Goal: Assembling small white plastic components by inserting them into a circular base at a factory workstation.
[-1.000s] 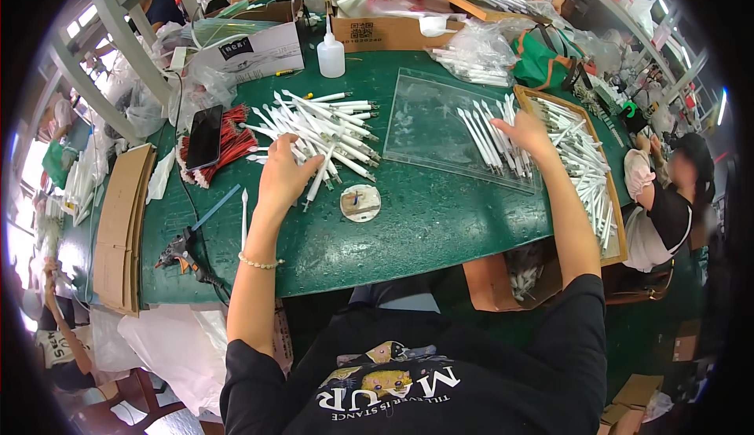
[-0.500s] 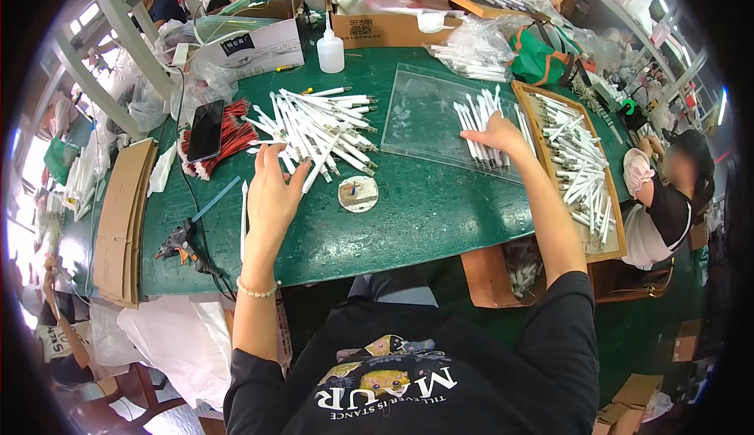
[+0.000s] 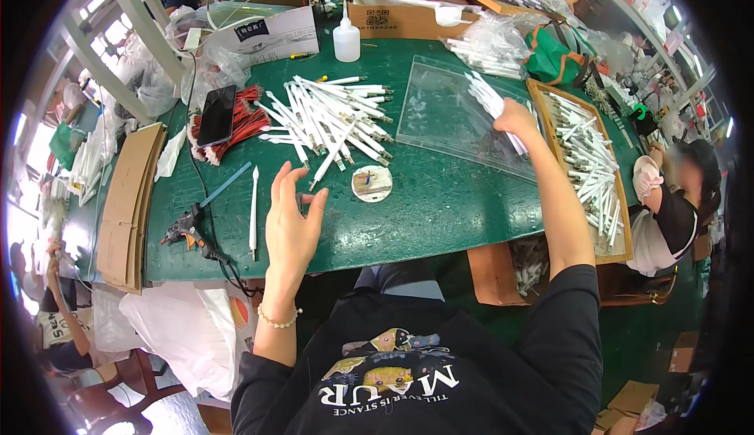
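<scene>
Our right hand (image 3: 517,117) is wrapped around a bunch of white sticks (image 3: 487,99) over the clear tray (image 3: 432,93), can't tell if they're touching it. Our left hand (image 3: 292,219) is empty, spread loosely near the white pile (image 3: 338,113) on the green table (image 3: 440,227).

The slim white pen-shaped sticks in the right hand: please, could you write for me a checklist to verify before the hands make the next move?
1. Right hand closed around a bundle of slim white pen-shaped sticks: ok.
2. Left hand free: ok, fingers apart, holding nothing.
3. Number of sticks in the bundle: cannot tell, they overlap and the fingers cover part.
4. All other sticks on the green table gathered: not ok, a single white stick lies apart from the loose white pile.
5. Black glue gun apart from the left hand: ok.
6. Glue gun cool: cannot tell.
</scene>
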A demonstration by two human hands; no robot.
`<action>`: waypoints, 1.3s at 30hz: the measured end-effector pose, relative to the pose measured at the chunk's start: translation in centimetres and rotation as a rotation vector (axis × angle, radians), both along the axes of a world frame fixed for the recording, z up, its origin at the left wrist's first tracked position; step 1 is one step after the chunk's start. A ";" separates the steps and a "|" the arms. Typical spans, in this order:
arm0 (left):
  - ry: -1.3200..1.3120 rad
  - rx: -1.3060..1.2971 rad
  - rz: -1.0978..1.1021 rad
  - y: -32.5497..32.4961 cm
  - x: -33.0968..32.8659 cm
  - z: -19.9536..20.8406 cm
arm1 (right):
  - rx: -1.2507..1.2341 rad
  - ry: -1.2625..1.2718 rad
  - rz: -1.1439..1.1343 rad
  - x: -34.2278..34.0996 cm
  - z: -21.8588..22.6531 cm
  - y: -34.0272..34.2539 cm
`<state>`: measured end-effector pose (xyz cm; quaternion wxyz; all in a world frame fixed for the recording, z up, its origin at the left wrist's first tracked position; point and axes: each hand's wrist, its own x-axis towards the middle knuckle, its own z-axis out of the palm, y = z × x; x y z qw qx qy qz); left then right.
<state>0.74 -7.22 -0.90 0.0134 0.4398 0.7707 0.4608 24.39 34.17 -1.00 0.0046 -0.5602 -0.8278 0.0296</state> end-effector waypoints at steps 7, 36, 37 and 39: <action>-0.085 0.012 0.003 -0.2 0.8 0.1 | 0.093 0.073 0.059 1.2 -0.2 -0.2; -0.001 0.003 -0.043 0.1 0.8 -1.3 | -0.238 0.453 0.146 4.7 2.4 1.9; -0.002 0.002 -0.043 0.0 0.9 -1.1 | -0.168 0.537 0.148 4.7 2.7 1.5; -0.123 -0.012 -0.040 0.1 1.3 -0.4 | -0.041 0.478 0.168 4.6 3.7 0.9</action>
